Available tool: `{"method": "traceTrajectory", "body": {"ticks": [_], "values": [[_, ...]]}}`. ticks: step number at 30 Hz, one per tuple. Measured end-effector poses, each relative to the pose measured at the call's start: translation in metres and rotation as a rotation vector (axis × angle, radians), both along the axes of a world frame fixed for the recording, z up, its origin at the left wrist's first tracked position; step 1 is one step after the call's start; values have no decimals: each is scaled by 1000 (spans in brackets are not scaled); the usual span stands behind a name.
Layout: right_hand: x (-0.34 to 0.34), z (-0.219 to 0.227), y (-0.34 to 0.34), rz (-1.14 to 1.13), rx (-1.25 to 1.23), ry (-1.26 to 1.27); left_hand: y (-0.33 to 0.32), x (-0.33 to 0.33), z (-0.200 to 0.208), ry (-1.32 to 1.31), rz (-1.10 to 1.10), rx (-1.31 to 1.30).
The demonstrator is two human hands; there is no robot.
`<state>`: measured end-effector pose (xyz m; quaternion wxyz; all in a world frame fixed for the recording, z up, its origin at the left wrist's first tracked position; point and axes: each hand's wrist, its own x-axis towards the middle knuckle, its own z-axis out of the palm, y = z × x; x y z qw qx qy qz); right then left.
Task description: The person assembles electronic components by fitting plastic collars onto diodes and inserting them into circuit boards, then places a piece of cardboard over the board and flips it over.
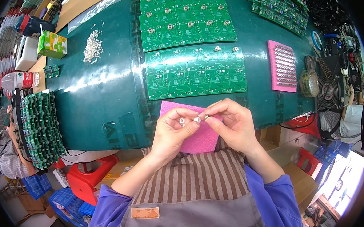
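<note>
Resting in the half-curled left hand (174, 127), at least two small white cylinders (197, 119) are held by the bent fingers and thumb; whether more are hidden in the palm cannot be told. By the right hand (232, 123), a tiny metallic part (207, 116) is pinched between thumb and forefinger, and the tips of both hands are brought almost together above a pink foam sheet (199, 142). One circuit board panel (197, 78) is laid flat just beyond the hands, with two metal cylinders (217, 49) seated along its far edge, toward the right. Behind it, overlapping panels (170, 35) are fitted with many more such parts. One pink foam block (272, 56), filled with close rows of metal pieces, is placed to the right, and one loose heap of white bits (93, 48) is spread to the left, too many to be counted. By the near edge of the green tabletop (101, 120) the foam sheet is slightly overhung. Open surface is left between the heap and the panels, with a wide bare stretch toward the near left; a narrower strip is left between the front panel and the foam block.
</note>
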<state>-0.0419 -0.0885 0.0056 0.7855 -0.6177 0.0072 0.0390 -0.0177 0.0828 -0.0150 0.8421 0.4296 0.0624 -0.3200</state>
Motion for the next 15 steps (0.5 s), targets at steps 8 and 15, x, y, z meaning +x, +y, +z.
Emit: {"method": "traceTrajectory", "body": {"ticks": [8,15], "values": [[3,-1,2,29,-91,-74,-1,1,-1,-2,14,-10],[10,8,-4,33,-331,-170,1,1,-5,1,18,-11]]}}
